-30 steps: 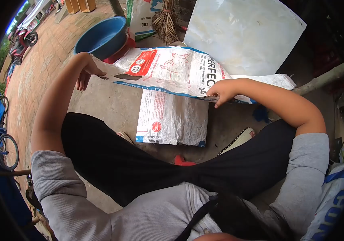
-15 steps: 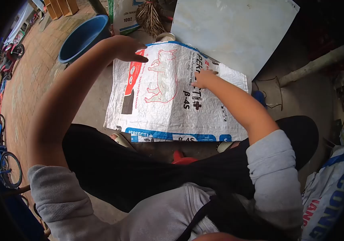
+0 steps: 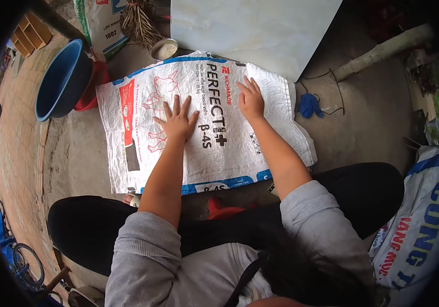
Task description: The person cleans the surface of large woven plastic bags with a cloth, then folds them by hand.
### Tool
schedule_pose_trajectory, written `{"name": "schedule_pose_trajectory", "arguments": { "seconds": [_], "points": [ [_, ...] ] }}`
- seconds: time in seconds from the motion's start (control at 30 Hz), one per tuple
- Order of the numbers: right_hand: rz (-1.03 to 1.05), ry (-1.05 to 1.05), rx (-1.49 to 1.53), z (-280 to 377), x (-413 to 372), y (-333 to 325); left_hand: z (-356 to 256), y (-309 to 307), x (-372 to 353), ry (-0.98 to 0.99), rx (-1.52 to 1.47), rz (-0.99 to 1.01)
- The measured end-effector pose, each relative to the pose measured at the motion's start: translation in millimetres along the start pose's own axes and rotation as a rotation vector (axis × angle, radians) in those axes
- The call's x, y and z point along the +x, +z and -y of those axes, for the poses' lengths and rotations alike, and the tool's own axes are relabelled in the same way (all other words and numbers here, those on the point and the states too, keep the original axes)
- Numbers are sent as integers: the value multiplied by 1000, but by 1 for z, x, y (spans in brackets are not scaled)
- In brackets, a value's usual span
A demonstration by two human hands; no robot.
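Observation:
A white woven sack with blue bands, black lettering and a red pig outline lies spread flat in front of my legs. My left hand rests on the pig drawing with its fingers spread wide. To the right of the large black letters, my right hand is on the sack near the red print, its index and other visible fingers apart and part of the hand curled. Neither hand holds anything.
A blue basin and a red one stand at the left. Beyond the sack are a small bowl, a brush of twigs and a pale board. Blue cloth lies right; a printed sack stands lower right.
My left hand has come down from the sack's far left edge onto its middle. My right hand has shifted over the sack toward the red print. The camera view has also turned.

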State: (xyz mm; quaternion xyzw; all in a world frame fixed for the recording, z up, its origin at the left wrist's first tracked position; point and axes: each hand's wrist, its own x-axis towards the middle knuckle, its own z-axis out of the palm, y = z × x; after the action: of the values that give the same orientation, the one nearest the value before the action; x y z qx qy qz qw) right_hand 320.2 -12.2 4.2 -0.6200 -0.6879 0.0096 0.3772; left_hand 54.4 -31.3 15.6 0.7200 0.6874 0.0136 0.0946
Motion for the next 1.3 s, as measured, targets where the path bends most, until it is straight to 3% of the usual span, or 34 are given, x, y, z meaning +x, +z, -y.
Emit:
{"name": "schedule_pose_trajectory", "arguments": {
  "seconds": [0.1, 0.13, 0.2, 0.3, 0.37, 0.4, 0.47, 0.5, 0.53, 0.57, 0.63, 0.8, 0.9, 1.03, 1.07, 1.1, 1.13, 1.3],
  "points": [
    [-211, 310, -242, -113, -7, -29, 0, 7, 2, -10, 42, -14],
    [-189, 452, -390, -146, -15, -46, -1, 10, 1, -4, 64, -30],
    [98, 823, -719, -130, -13, -103, -2, 13, 1, -11, 84, -41],
    [234, 985, -575, -166, -46, -118, -3, 17, 0, 4, 102, -81],
    [-27, 699, -399, -198, -73, -102, -4, 15, 1, 0, 104, -68],
    [-25, 686, -393, -212, -71, -95, -5, 14, 1, -13, 103, -74],
    [-416, 915, -194, -230, -59, -79, -6, 11, 0, -4, 95, -54],
    [-660, 909, -151, -209, -39, -74, -7, 9, 0, -6, 95, -45],
    [-840, 835, -17, -189, -16, -73, -7, 8, 0, -8, 102, -49],
    [-1006, 752, 383, -167, 11, -68, -7, 7, 0, -9, 106, -33],
    [-964, 534, 271, -114, 56, -63, -8, 4, -1, -11, 105, -6],
    [-807, 292, 163, 28, 118, -55, -3, 12, -1, 9, 69, -75],
    [-642, -77, 171, 93, 122, -35, -5, 5, -2, 2, 25, -74],
    [-133, -260, 378, 150, 86, 36, 12, 8, 10, -37, -65, -118],
    [68, -287, 401, 155, 66, 57, 18, 12, 9, -42, -67, -117],
    [424, -246, 564, 148, 42, 91, 24, 15, 8, -84, -41, -221],
    [646, -142, 226, 151, 14, 116, 29, 19, 6, -125, -13, -323],
    [458, -218, 87, 161, 3, 102, 34, 35, 9, -186, -17, -243]
  ]
}}
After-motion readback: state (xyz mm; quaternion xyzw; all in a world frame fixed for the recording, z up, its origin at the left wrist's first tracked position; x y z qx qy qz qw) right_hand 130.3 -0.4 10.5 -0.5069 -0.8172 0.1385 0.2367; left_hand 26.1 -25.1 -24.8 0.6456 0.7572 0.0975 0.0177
